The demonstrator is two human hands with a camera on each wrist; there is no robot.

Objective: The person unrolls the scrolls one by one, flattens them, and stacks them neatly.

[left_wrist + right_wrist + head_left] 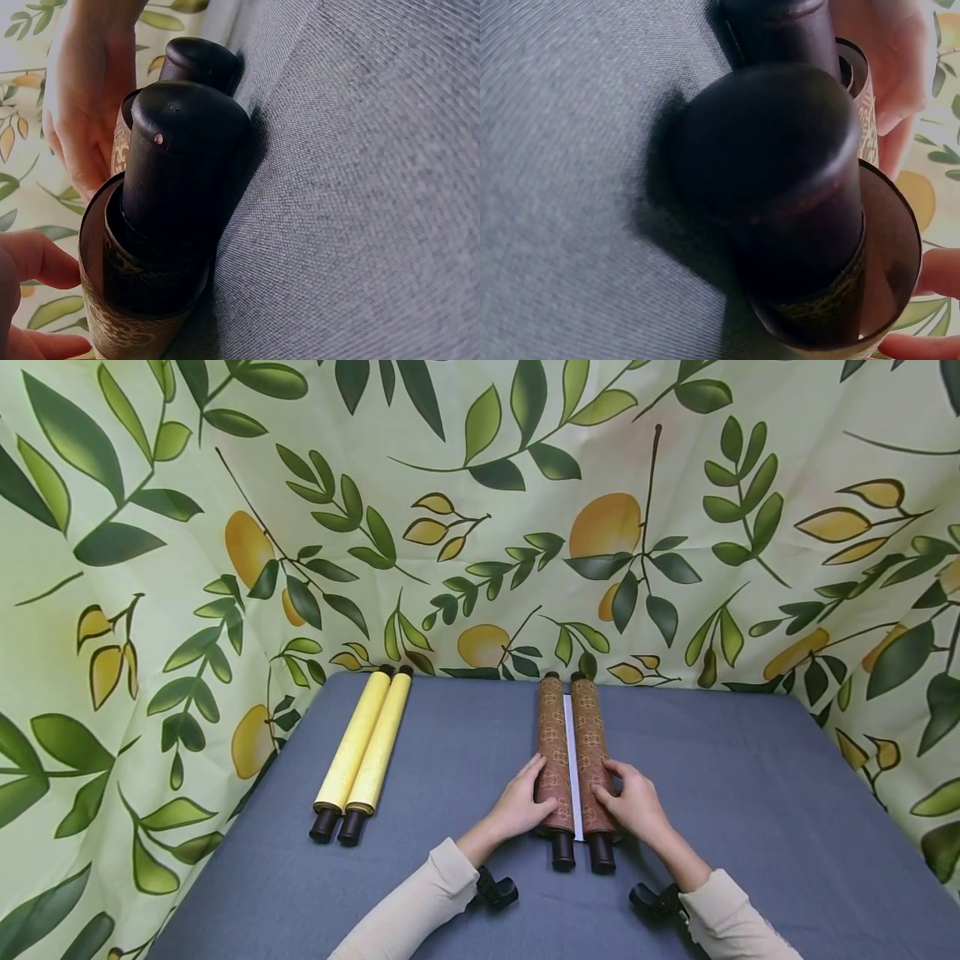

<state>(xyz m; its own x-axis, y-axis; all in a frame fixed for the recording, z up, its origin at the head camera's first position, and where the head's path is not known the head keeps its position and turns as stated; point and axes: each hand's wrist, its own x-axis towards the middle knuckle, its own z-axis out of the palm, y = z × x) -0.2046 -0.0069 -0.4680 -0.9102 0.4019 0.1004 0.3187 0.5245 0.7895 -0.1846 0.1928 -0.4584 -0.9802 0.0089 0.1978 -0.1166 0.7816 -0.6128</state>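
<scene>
A brown scroll with a gold pattern lies lengthwise on the table, wound into a left roll (553, 727) and a right roll (590, 722). Between the rolls shows a narrow white strip (573, 768). My left hand (519, 802) holds the left roll near its lower end, thumb on top and fingers along the outer side. The right hand (636, 802) holds the right roll in the same way. Dark rod ends stick out towards me; one knob (184, 150) fills much of the left wrist view, another knob (772, 150) the right wrist view.
A yellow scroll (363, 743), rolled from both ends with dark knobs, lies to the left on the grey-blue table cloth (720, 760). Behind the table hangs a leaf-patterned cloth (480, 568). Black wrist devices (498, 891) sit at both wrists.
</scene>
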